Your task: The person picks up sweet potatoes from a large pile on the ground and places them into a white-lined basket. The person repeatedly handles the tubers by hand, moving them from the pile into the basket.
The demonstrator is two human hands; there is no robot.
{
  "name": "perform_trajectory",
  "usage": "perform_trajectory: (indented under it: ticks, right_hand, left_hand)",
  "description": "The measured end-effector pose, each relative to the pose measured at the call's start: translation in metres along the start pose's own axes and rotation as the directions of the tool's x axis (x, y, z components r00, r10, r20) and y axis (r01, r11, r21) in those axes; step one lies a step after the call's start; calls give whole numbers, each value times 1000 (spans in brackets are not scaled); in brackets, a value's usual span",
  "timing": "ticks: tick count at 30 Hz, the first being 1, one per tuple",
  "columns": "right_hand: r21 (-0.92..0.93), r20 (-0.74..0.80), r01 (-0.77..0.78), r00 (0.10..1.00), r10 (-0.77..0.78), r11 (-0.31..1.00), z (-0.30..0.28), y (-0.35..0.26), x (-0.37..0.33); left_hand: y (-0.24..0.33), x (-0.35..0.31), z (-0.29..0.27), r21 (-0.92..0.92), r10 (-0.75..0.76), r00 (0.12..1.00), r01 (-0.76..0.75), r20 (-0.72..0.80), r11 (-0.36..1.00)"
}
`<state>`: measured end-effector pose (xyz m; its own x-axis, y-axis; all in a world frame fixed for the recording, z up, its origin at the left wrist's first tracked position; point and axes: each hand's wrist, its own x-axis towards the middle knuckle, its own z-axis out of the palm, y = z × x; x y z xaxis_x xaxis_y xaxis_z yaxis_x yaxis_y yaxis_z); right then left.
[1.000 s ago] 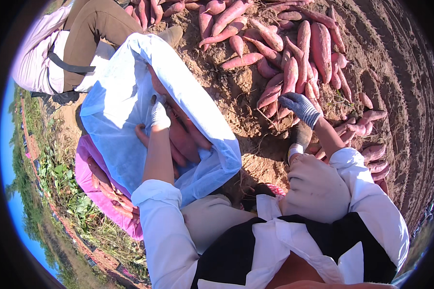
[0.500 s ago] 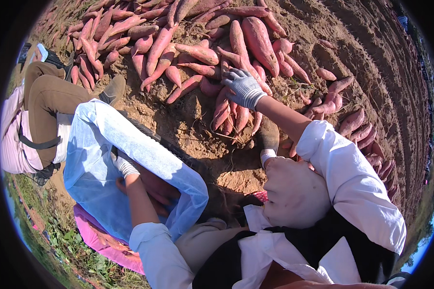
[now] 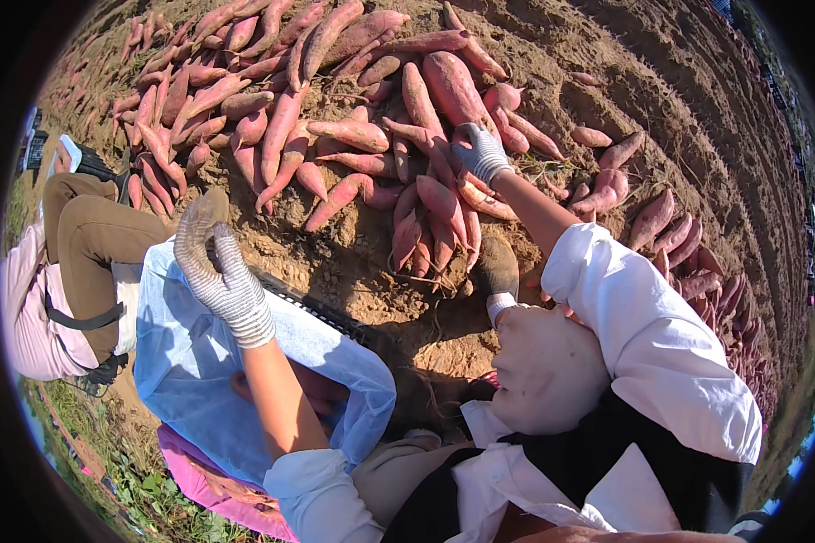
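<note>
My left hand [image 3: 222, 276], in a striped, soil-stained glove, is raised over the rim of a pale blue fabric liner [image 3: 177, 321]. Its fingers curve with the thumb apart, and nothing is between them. Inside the liner, partly shaded, lie reddish sweet potatoes [image 3: 317, 389]. At the pile, my gloved right hand [image 3: 482, 152] has its fingers curled over a sweet potato [image 3: 489, 197], which the hand partly hides. Left of it a cluster of sweet potatoes [image 3: 442, 201] lies on the soil, beside a large, thick sweet potato [image 3: 453, 86].
More sweet potatoes [image 3: 281, 136] spread across the far left, and another row [image 3: 675, 235] runs down the right. A black crate edge [image 3: 308, 303] shows under the liner. A pink sack [image 3: 213, 484] lies near left. Another person's bent leg [image 3: 109, 226] is at the left.
My left hand has come up out of the liner and moved toward the pile, empty. My right hand has shifted slightly, its fingers now more curled. The view has shifted a little.
</note>
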<state>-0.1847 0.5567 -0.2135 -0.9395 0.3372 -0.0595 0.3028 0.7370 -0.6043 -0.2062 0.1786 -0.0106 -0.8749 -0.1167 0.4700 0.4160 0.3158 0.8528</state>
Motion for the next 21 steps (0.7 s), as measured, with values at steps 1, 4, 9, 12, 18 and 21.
perform_trajectory:
  ticks: [1, 4, 9, 12, 18, 21]
  right_hand:
    - [2, 339, -230, 916, 216, 973, -3, -4, 7]
    - [-216, 337, -81, 929, 152, 973, 19, 6, 18]
    - [-217, 560, -80, 806, 191, 973, 1, 0, 30]
    - [83, 387, -185, 911, 140, 979, 5, -5, -3]
    - [406, 320, -112, 947, -26, 907, -14, -26, -54]
    - [519, 399, 80, 858, -324, 851, -55, -58, -68]
  left_hand:
    - [2, -7, 19, -9, -48, 995, 49, 83, 999]
    - [0, -20, 54, 29, -140, 928, 138, 345, 990]
    - [-10, -40, 93, 154, -198, 751, 129, 630, 980]
    - [-2, -47, 109, 216, -264, 651, 156, 712, 964]
    - [8, -59, 125, 420, -142, 607, -345, 782, 840]
    - [4, -70, 134, 329, 69, 463, -720, 884, 611]
